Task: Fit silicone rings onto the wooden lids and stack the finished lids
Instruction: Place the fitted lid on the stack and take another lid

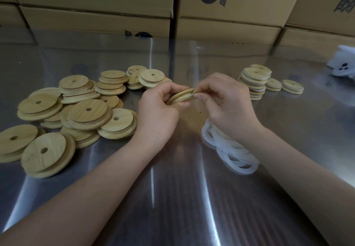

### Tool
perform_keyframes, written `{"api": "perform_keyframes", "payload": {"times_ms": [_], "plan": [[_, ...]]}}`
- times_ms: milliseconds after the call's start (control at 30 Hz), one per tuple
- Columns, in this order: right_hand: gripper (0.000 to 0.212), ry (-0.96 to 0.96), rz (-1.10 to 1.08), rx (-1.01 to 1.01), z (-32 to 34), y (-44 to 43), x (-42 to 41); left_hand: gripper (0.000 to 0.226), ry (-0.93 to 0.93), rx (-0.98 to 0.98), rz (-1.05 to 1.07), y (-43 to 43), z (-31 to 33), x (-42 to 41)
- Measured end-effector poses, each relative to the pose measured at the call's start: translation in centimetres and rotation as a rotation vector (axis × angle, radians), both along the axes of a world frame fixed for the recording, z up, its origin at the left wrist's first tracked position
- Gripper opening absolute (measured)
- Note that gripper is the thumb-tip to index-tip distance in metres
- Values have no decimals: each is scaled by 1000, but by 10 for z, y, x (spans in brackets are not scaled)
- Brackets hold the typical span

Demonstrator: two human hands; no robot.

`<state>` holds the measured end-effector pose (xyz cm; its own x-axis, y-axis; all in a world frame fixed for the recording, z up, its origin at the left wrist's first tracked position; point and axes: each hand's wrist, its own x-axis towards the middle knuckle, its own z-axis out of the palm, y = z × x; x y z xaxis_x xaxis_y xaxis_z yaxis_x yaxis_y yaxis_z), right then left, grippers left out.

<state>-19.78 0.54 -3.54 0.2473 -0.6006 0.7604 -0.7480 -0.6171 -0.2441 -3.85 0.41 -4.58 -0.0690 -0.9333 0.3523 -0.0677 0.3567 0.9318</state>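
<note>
Both hands (159,109) (228,103) pinch lid (179,95) by rim; stiff, light wood; ring (189,97) soft, stretchy, seat in groove.

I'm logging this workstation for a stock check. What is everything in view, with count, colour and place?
Bare lids: many, light wood, loose pile on the table's left.
Held lid: one, light wood, between both hands at centre.
Rings: a heap, translucent white, under the right wrist.
Finished lids: one stack plus a few beside it, wood with pale rims, right.
Boxes: several, brown with dark print, behind the table.
White object: one, dark spots, far right; unclear what it is.
Table: one, shiny metal.
Left hand: grips the held lid.
Right hand: pinches its rim.
</note>
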Motion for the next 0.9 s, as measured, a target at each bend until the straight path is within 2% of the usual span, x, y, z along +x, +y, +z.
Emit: {"api": "perform_keyframes", "payload": {"times_ms": [533,900], "plan": [[3,19,101,72,0,-2,-3,29,-78,1,2,0,-5,-1],[5,-33,114,66,1,-3,-5,23,117,119,-35,-2,-5,-1]]}}
